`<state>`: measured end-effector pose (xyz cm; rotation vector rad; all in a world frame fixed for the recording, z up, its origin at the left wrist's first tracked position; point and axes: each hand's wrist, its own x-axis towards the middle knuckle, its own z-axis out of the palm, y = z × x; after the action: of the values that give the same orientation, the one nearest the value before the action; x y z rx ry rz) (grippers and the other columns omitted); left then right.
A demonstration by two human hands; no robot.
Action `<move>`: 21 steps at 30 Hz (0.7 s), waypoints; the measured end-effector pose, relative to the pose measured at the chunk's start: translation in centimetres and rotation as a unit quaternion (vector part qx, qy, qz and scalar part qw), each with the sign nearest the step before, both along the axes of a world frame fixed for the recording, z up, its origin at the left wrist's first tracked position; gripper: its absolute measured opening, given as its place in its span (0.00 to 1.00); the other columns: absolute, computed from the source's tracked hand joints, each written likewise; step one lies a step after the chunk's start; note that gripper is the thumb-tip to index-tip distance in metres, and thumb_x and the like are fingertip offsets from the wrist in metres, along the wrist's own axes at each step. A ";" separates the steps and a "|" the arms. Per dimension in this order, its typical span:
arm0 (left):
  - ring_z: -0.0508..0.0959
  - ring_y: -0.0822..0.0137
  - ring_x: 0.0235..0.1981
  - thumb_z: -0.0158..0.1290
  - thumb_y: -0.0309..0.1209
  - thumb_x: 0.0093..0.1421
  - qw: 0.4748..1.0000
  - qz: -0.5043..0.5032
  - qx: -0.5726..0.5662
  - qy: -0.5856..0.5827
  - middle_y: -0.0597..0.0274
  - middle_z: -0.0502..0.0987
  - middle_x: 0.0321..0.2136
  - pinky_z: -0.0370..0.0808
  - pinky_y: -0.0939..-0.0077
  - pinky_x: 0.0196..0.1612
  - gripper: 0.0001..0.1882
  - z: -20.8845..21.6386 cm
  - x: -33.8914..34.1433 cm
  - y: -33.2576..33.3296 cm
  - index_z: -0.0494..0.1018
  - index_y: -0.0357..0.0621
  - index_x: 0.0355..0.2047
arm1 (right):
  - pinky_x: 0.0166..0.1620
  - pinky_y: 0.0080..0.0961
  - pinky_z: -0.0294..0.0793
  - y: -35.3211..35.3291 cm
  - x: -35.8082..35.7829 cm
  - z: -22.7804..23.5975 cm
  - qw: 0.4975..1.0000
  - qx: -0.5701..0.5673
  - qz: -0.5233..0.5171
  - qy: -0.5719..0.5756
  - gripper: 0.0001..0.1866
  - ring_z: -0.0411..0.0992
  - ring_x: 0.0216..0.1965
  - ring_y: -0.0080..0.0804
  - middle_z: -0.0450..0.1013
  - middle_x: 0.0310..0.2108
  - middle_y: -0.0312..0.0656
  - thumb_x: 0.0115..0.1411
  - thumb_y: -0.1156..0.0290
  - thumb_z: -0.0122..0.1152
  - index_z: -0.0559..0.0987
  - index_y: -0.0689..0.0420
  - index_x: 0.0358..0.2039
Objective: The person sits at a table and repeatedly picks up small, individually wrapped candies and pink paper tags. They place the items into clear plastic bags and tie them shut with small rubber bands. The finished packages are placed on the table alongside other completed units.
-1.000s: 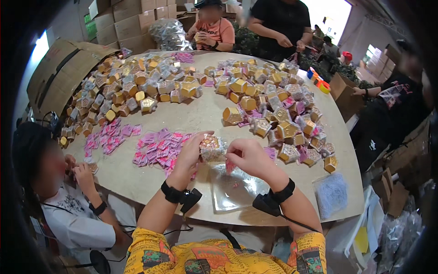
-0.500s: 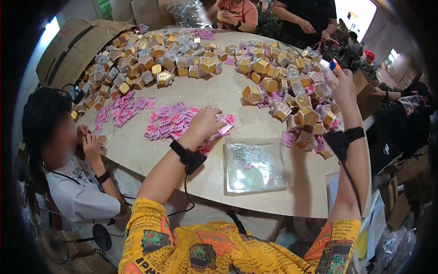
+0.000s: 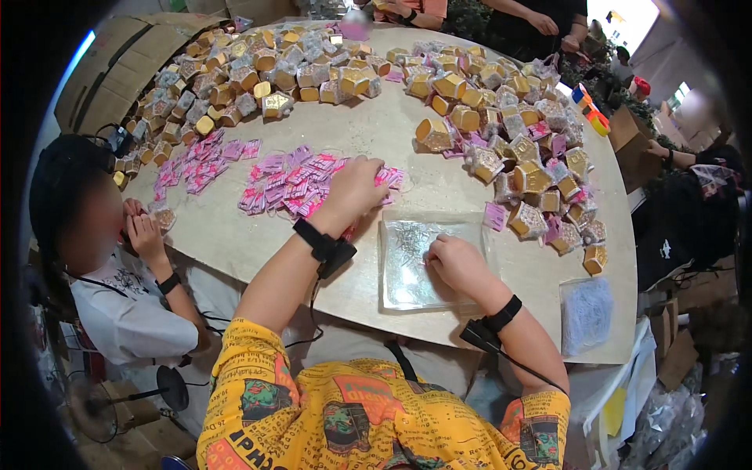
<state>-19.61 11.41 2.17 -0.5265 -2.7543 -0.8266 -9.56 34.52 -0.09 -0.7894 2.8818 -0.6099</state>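
Observation:
My left hand (image 3: 357, 189) rests on the right side of a pile of small pink printed packets (image 3: 290, 184), its fingers curled down. Whatever lies under its fingertips is hidden. My right hand (image 3: 460, 266) reaches into a shallow clear tray (image 3: 398, 300) close to me, fingers and thumb drawn together in a pinch. Thin, silvery, pin-like pieces (image 3: 415, 241) lie scattered in that tray. Anything between the right fingertips is too small to make out.
Gold house-shaped pieces in clear wrap form a left heap (image 3: 235, 78) and a right heap (image 3: 517, 133). A box of pale thin strands (image 3: 587, 317) lies at the right edge, tape rolls (image 3: 597, 121) farther back. A person (image 3: 133, 313) sits at left; others stand beyond the table.
My right hand has come from the far right edge, beside the blue-and-orange roll, down into the clear tray. My left hand stays at the pink packets. The view has shifted slightly.

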 end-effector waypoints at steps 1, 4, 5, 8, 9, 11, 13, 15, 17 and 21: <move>0.76 0.49 0.40 0.56 0.33 0.48 0.999 -0.002 0.054 -0.001 0.45 0.76 0.37 0.73 0.60 0.43 0.21 0.3 0.1 -0.5 0.75 0.38 0.43 | 0.36 0.40 0.73 0.1 0.1 0.3 1.000 -0.003 -0.002 -0.004 0.05 0.73 0.33 0.47 0.72 0.29 0.47 0.49 0.71 0.57 0.78 0.58 0.24; 0.77 0.56 0.38 0.59 0.36 0.47 0.968 -0.009 0.226 -0.107 0.47 0.77 0.37 0.74 0.66 0.42 0.28 0.6 -0.1 -1.7 0.72 0.36 0.48 | 0.37 0.39 0.73 0.6 0.2 0.9 1.000 -0.016 -0.015 -0.010 0.05 0.73 0.32 0.47 0.73 0.29 0.47 0.49 0.71 0.57 0.79 0.58 0.23; 0.77 0.67 0.34 0.60 0.35 0.50 0.950 -0.024 0.277 -0.144 0.56 0.77 0.34 0.74 0.74 0.36 0.27 0.8 0.4 -2.1 0.71 0.36 0.50 | 0.37 0.39 0.73 0.8 0.2 1.0 0.999 -0.021 -0.020 -0.015 0.05 0.73 0.32 0.47 0.73 0.29 0.46 0.49 0.71 0.57 0.79 0.58 0.23; 0.75 0.75 0.31 0.59 0.32 0.52 0.865 -0.026 0.434 -0.251 0.62 0.76 0.34 0.72 0.81 0.32 0.26 1.1 1.7 -2.4 0.70 0.36 0.51 | 0.36 0.37 0.73 1.4 0.5 1.2 0.998 -0.042 -0.031 -0.020 0.05 0.73 0.31 0.47 0.74 0.28 0.46 0.48 0.71 0.59 0.79 0.59 0.24; 0.74 0.79 0.31 0.57 0.30 0.55 0.841 -0.028 0.459 -0.285 0.65 0.75 0.34 0.70 0.86 0.30 0.26 1.5 2.5 -2.5 0.67 0.35 0.53 | 0.35 0.35 0.73 1.5 0.7 1.3 0.997 -0.056 -0.040 -0.027 0.05 0.73 0.30 0.45 0.74 0.28 0.46 0.49 0.72 0.59 0.78 0.59 0.25; 0.74 0.79 0.30 0.56 0.30 0.56 0.801 -0.035 0.515 -0.304 0.66 0.75 0.34 0.70 0.87 0.31 0.25 1.3 3.2 -2.7 0.67 0.35 0.53 | 0.33 0.31 0.72 1.4 1.0 1.8 0.989 -0.109 -0.070 -0.071 0.05 0.73 0.27 0.39 0.73 0.25 0.45 0.49 0.73 0.59 0.78 0.60 0.25; 0.75 0.78 0.31 0.54 0.30 0.59 0.764 -0.010 0.551 -0.336 0.67 0.76 0.33 0.71 0.87 0.35 0.21 2.0 4.2 -2.3 0.69 0.36 0.51 | 0.31 0.26 0.71 1.3 1.1 3.4 0.967 -0.182 -0.113 -0.140 0.05 0.72 0.24 0.31 0.73 0.22 0.43 0.50 0.74 0.59 0.77 0.62 0.26; 0.75 0.78 0.31 0.53 0.30 0.59 0.728 -0.055 0.580 -0.363 0.67 0.76 0.32 0.72 0.86 0.36 0.18 2.0 5.1 -1.9 0.70 0.38 0.49 | 0.30 0.23 0.69 1.9 1.2 2.5 0.951 -0.230 -0.138 -0.154 0.04 0.70 0.24 0.24 0.72 0.20 0.39 0.51 0.75 0.59 0.76 0.63 0.26; 0.76 0.77 0.32 0.52 0.30 0.60 0.701 -0.086 0.598 -0.380 0.68 0.76 0.32 0.73 0.84 0.37 0.14 2.0 5.3 -1.2 0.71 0.40 0.46 | 0.29 0.20 0.69 2.5 1.2 1.9 0.934 -0.276 -0.159 -0.164 0.04 0.69 0.24 0.20 0.71 0.20 0.36 0.51 0.76 0.59 0.76 0.64 0.26; 0.77 0.76 0.32 0.51 0.29 0.61 0.670 -0.099 0.619 -0.397 0.68 0.76 0.32 0.76 0.80 0.37 0.09 1.4 5.6 0.0 0.71 0.42 0.41 | 0.28 0.17 0.69 2.7 1.4 1.7 0.899 -0.352 -0.168 -0.201 0.03 0.69 0.24 0.17 0.71 0.21 0.34 0.51 0.79 0.60 0.76 0.64 0.27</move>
<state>-14.01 11.38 3.54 -0.1239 -1.7537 -3.1153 -8.18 37.22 1.66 -0.1482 2.3922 -1.6831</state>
